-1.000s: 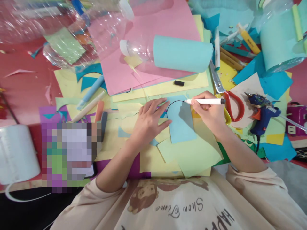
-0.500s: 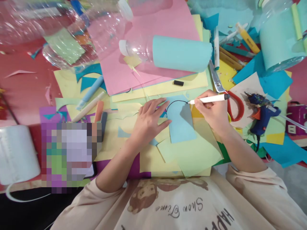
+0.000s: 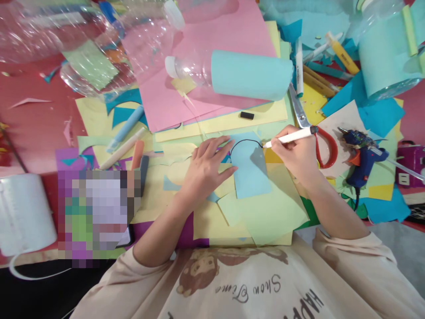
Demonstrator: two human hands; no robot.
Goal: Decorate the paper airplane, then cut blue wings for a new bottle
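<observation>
My right hand [image 3: 296,153] grips a white marker [image 3: 292,137], its tip at the upper right edge of a light blue paper piece [image 3: 251,173]. A black curved line arches across the top of that paper. With fingers spread, my left hand [image 3: 210,164] lies flat, its thumb and fingertips at the paper's left edge. Underneath are pale green paper [image 3: 275,217] and pale yellow sheets. A black marker cap [image 3: 247,115] rests beyond the blue paper.
A plastic bottle wrapped in aqua paper [image 3: 249,73] lies on pink paper [image 3: 199,26]. To the right are red-handled scissors [image 3: 327,148] and a blue glue gun [image 3: 363,161]. Several markers [image 3: 129,128] lie left; a white cylindrical object [image 3: 26,212] stands at far left.
The marker tip has moved slightly right and down, and the black line now reaches the blue paper's right edge. My left hand has stayed in place.
</observation>
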